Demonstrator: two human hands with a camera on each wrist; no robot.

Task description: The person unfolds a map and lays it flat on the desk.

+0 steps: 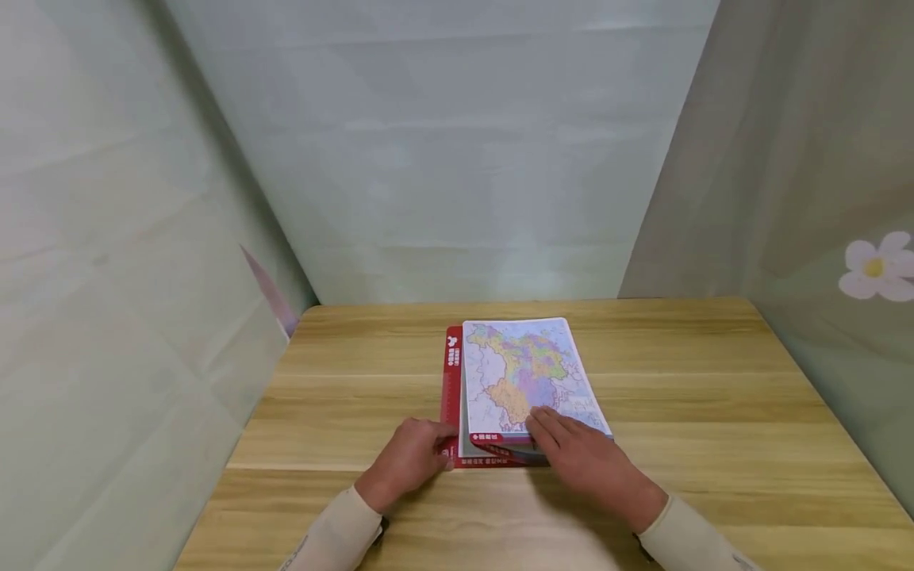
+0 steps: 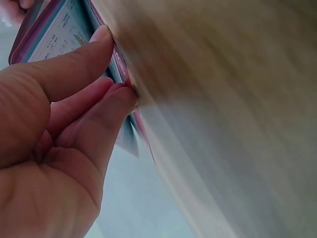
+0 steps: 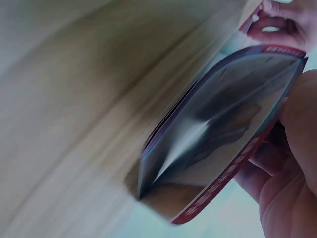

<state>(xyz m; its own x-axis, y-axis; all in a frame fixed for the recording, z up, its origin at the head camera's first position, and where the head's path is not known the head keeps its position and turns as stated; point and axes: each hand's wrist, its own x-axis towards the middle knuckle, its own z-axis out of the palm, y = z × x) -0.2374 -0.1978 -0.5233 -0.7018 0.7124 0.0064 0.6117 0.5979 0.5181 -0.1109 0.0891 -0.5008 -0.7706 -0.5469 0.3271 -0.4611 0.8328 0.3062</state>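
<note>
A folded map point(image 1: 514, 373) lies on the wooden table, its top panel printed with coloured regions. Below it shows a red-bordered backing point(image 1: 451, 381) with white lettering along its left and near edges. My left hand point(image 1: 410, 460) rests its thumb and fingertips on the backing's near-left corner. In the left wrist view the thumb point(image 2: 86, 57) and index fingertip sit apart along the red edge, close on the tabletop. My right hand point(image 1: 589, 464) lies over the top panel's near-right part, fingers straight. In the right wrist view the layered panels point(image 3: 218, 134) gap open and bow; its fingers are partly hidden behind them.
The wooden tabletop point(image 1: 714, 396) extends on both sides of the map. Pale cloth point(image 1: 457, 159) hangs behind the table's far edge, with more cloth at both sides; a white flower point(image 1: 877, 268) is printed on the right one.
</note>
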